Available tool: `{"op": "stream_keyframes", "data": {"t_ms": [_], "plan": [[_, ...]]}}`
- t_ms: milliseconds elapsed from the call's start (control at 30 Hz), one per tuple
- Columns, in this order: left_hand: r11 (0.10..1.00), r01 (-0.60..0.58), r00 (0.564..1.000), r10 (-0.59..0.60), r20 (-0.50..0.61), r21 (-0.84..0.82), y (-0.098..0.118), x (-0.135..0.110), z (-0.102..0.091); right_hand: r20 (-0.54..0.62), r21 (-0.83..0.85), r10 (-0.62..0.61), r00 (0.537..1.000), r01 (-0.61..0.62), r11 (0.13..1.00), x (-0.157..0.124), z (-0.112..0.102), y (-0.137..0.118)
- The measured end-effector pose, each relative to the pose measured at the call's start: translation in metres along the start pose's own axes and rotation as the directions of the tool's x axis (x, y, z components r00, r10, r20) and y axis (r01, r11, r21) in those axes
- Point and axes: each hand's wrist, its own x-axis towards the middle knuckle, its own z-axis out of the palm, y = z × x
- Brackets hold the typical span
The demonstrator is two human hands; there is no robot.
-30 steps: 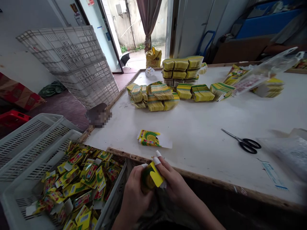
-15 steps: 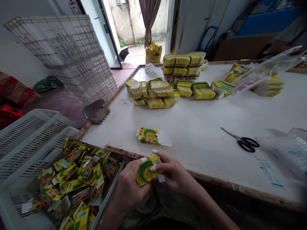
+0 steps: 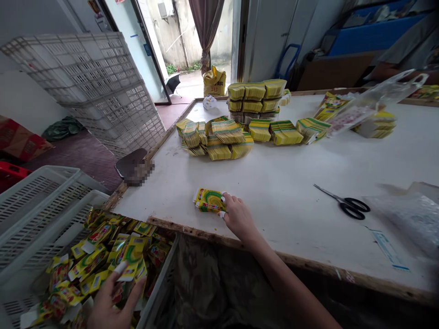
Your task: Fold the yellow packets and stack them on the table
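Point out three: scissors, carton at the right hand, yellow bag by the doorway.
scissors (image 3: 341,199): head view, near the pivot
carton (image 3: 210,199): head view, printed upper face
yellow bag (image 3: 214,84): head view, front side

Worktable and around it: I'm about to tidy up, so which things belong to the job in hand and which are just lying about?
Job in hand, it seems:
box, right hand on it
crate of boxes, left hand over them
carton stacks, probably

Apparently lying about:
scissors
umbrella
yellow sack
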Motion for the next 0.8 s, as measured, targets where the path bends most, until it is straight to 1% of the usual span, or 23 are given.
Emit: {"op": "stream_keyframes", "data": {"t_ms": [33,100,167,200,267,333,367,400,433,467,500,533,567,600,633,667,700,733,800], "plan": [[1.000,-0.020,0.998,0.019,0.054,0.008,0.000,-0.005,0.005,0.002,-0.031,0.017,1.000,-0.017,0.999,0.003,0.003,0.001],[0.991,-0.132,0.978,0.130,0.161,0.005,0.005,-0.015,0.019,0.007,-0.071,0.036,0.999,-0.035,0.997,0.005,0.008,0.003],[0.965,-0.259,0.938,0.262,0.225,-0.044,0.015,-0.023,0.033,0.009,-0.082,0.039,0.999,-0.038,0.996,0.006,0.011,0.004],[0.951,-0.301,0.918,0.308,0.249,-0.069,0.022,-0.026,0.040,0.008,-0.079,0.039,0.999,-0.038,0.996,0.005,0.011,0.005],[0.932,-0.338,0.878,0.363,0.312,-0.133,0.034,-0.029,0.049,-0.003,-0.053,0.041,0.999,-0.041,0.998,0.004,0.010,0.004],[0.924,-0.306,0.842,0.374,0.388,-0.228,0.044,-0.032,0.057,-0.020,-0.003,0.037,0.999,-0.037,0.999,0.002,0.006,0.001],[0.922,-0.261,0.829,0.365,0.423,-0.285,0.049,-0.033,0.061,-0.024,0.032,0.028,0.999,-0.027,0.999,-0.001,0.003,-0.002],[0.917,-0.194,0.823,0.346,0.451,-0.350,0.053,-0.035,0.065,-0.023,0.069,0.014,1.000,-0.012,0.998,-0.006,0.001,-0.007],[0.896,-0.110,0.826,0.323,0.461,-0.431,0.058,-0.036,0.070,-0.016,0.102,-0.005,1.000,0.007,0.995,-0.012,-0.001,-0.013],[0.846,-0.017,0.838,0.302,0.453,-0.532,0.063,-0.038,0.076,0.000,0.150,-0.031,1.000,0.031,0.988,-0.020,-0.003,-0.019],[0.757,0.078,0.859,0.280,0.430,-0.649,0.069,-0.040,0.083,0.023,0.213,-0.061,0.998,0.054,0.976,-0.029,-0.003,-0.026],[0.628,0.175,0.880,0.245,0.406,-0.758,0.076,-0.041,0.089,0.052,0.287,-0.093,0.994,0.074,0.955,-0.039,-0.002,-0.034],[0.472,0.263,0.900,0.194,0.390,-0.842,0.083,-0.042,0.094,0.084,0.413,-0.137,0.987,0.090,0.906,-0.049,0.001,-0.041],[0.315,0.333,0.913,0.127,0.387,-0.889,0.090,-0.042,0.099,0.113,0.518,-0.170,0.979,0.088,0.851,-0.060,0.004,-0.048],[0.185,0.379,0.918,0.049,0.394,-0.907,0.098,-0.042,0.102,0.142,0.583,-0.195,0.971,0.077,0.809,-0.070,0.009,-0.053],[0.093,0.403,0.915,-0.030,0.402,-0.910,0.106,-0.042,0.103,0.165,0.641,-0.212,0.963,0.058,0.765,-0.078,0.014,-0.058],[0.038,0.408,0.910,-0.099,0.403,-0.912,0.113,-0.041,0.104,0.186,0.682,-0.214,0.959,0.031,0.731,-0.086,0.018,-0.062],[0.011,0.400,0.907,-0.148,0.394,-0.916,0.119,-0.040,0.103,0.200,0.716,-0.208,0.957,0.002,0.698,-0.091,0.021,-0.066],[-0.017,0.382,0.905,-0.198,0.378,-0.924,0.128,-0.036,0.098,0.229,0.773,-0.185,0.956,-0.063,0.631,-0.097,0.022,-0.071]]}}
